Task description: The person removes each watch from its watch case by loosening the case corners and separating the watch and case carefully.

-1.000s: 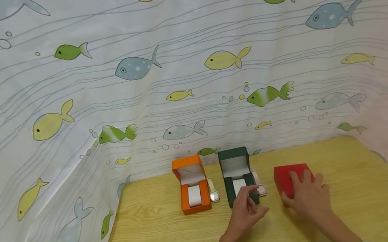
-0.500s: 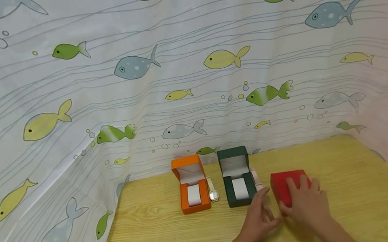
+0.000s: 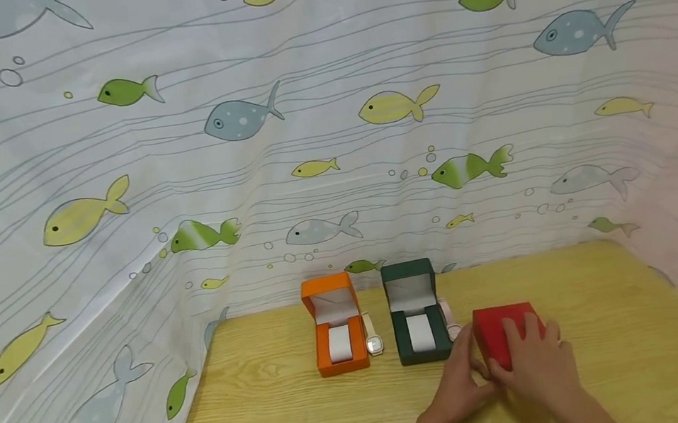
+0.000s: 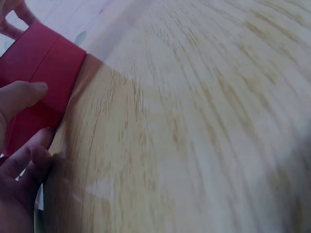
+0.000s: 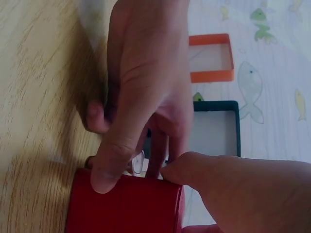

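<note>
A red box point(image 3: 503, 322), lid closed, sits on the wooden table at the right. My right hand point(image 3: 542, 363) grips it from above, fingers over the top and thumb at its left side. My left hand point(image 3: 461, 381) holds the box's near left corner. In the right wrist view the left thumb point(image 5: 104, 179) presses on the red box point(image 5: 121, 208), and its other fingers are partly hidden behind the box. A seam runs across the red box point(image 4: 51, 63) in the left wrist view. Just beyond the left hand lies a watch with a pink strap point(image 3: 447, 315).
Left of the hands stand an open green watch box point(image 3: 425, 356) and an open orange watch box point(image 3: 343, 367), each with a white cushion inside. Between them lies a watch with a cream strap point(image 3: 374, 342). A fish-patterned curtain point(image 3: 336, 190) hangs behind the table point(image 3: 276, 420).
My left hand has moved right, from in front of the green box to the red box. The right hand has brought the red box slightly nearer and to the left.
</note>
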`<state>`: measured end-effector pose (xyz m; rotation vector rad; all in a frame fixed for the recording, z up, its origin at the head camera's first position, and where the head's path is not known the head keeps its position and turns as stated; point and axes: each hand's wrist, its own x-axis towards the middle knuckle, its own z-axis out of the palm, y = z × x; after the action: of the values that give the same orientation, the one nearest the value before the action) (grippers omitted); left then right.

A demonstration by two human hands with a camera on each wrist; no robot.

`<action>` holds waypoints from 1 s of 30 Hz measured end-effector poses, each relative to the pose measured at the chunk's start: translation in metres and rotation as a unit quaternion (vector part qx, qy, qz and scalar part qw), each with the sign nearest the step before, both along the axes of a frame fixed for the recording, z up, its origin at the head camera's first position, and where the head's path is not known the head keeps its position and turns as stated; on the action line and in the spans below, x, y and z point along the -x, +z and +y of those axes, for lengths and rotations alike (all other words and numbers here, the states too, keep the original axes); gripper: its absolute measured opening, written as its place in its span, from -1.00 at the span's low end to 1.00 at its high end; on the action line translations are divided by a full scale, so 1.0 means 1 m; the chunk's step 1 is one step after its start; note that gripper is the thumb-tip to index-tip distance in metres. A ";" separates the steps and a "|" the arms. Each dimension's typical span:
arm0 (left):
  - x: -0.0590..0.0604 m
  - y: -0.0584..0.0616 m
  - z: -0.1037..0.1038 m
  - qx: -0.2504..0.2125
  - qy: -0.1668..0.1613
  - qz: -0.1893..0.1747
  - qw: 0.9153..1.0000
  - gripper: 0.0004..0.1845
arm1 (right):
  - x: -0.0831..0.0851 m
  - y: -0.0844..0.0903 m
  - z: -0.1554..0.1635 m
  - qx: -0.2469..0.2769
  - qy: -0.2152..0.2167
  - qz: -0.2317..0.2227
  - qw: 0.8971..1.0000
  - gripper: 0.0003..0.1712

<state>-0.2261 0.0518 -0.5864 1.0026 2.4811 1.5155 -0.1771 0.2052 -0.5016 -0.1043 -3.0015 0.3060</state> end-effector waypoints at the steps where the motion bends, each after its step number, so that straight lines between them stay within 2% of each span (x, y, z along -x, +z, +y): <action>1: 0.000 0.000 0.001 -0.007 -0.002 -0.002 1.000 0.05 | 0.000 -0.001 0.002 0.004 0.004 0.001 1.000 -0.06; 5: 0.001 0.000 0.003 -0.019 0.001 -0.018 1.000 0.04 | 0.004 -0.007 0.017 0.030 0.037 0.021 0.999 0.08; 7: 0.000 0.001 0.003 -0.018 0.004 -0.028 0.999 0.04 | 0.007 -0.011 0.029 0.040 0.069 0.039 0.996 0.16; 12: -0.001 0.001 0.002 -0.009 0.007 -0.054 0.998 0.04 | 0.018 -0.012 0.062 0.067 0.154 0.044 0.985 0.25; 15: -0.001 -0.001 0.002 -0.003 0.008 -0.051 0.999 0.03 | 0.024 -0.016 0.080 0.089 0.190 0.032 0.977 0.27; 19: -0.002 -0.002 0.001 -0.008 0.001 -0.033 0.999 0.01 | 0.031 -0.024 0.098 0.128 0.242 0.026 0.961 0.30; 23: -0.002 -0.002 0.001 -0.025 -0.011 -0.031 0.999 0.00 | 0.036 -0.025 0.106 0.168 0.264 0.006 0.950 0.29; 30: -0.002 0.002 0.000 -0.031 -0.022 -0.053 0.998 0.05 | 0.039 -0.027 0.114 0.223 0.268 -0.033 0.937 0.26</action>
<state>-0.2237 0.0517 -0.5846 0.9524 2.3392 1.5966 -0.2161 0.3194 -0.5283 0.6840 -2.9034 1.0474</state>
